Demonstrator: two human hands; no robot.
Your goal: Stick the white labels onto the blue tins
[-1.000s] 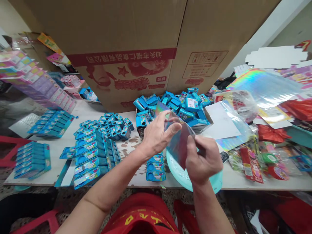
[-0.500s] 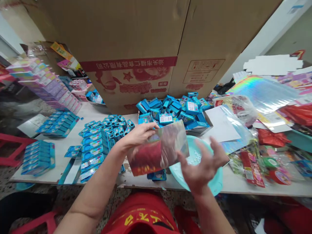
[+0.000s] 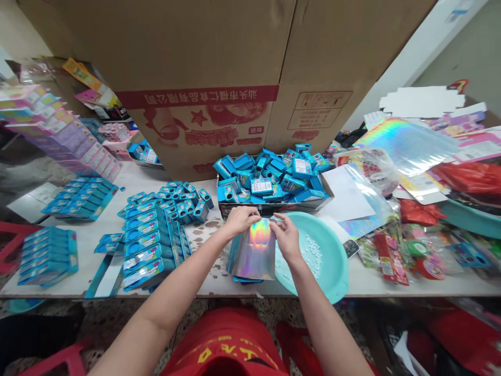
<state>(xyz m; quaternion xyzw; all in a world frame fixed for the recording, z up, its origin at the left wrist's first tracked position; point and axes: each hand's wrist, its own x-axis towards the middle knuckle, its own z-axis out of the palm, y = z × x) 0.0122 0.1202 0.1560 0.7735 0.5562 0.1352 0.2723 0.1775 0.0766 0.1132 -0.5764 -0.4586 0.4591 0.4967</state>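
My left hand (image 3: 239,220) and my right hand (image 3: 287,237) both pinch the top edge of a shiny holographic bag (image 3: 254,253), which hangs upright over the table's front edge. Under and behind the bag lie small blue boxes (image 3: 246,280), mostly hidden. A teal plastic basin (image 3: 326,263) holding small white pieces sits just right of my right hand. Behind my hands stands an open carton heaped with several small blue boxes (image 3: 270,177).
Rows of blue packs (image 3: 152,245) cover the white table (image 3: 105,230) to the left. Large cardboard cartons (image 3: 203,78) stand at the back. Holographic sheets (image 3: 403,143), red wrappers and mixed packaging crowd the right side. A red stool (image 3: 15,240) stands at far left.
The bag was held up and opened between both hands, then only by my left hand; now both hands grip its top edge lower down, by the basin.
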